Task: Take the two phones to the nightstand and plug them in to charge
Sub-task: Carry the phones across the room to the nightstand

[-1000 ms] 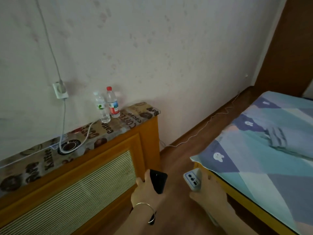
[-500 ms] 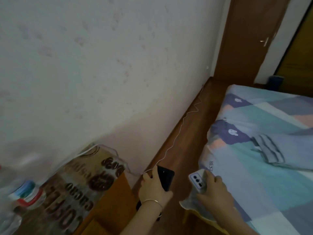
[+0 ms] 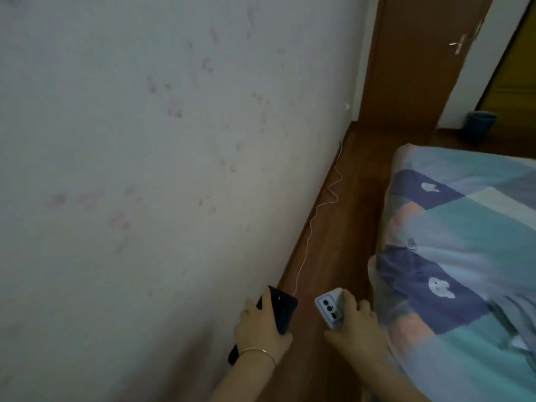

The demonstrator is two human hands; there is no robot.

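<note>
My left hand (image 3: 259,329), with a thin bangle at the wrist, grips a black phone (image 3: 282,310) low in the view, close to the wall. My right hand (image 3: 358,326) holds a white phone (image 3: 330,311) with its camera block facing up, just beside the bed's corner. A thin white cable (image 3: 316,210) lies along the floor at the foot of the wall and runs up towards the black phone. The nightstand is out of view.
A pale, stained wall (image 3: 145,169) fills the left. A bed with a blue and teal patchwork cover (image 3: 464,256) fills the right, leaving a narrow strip of wooden floor (image 3: 353,216). A brown door (image 3: 414,59) and a dark bin (image 3: 480,123) stand at the far end.
The view has swung right, away from the nightstand with its bottles and socket, which has left the view. Both hands keep their phones and stay low in the view.
</note>
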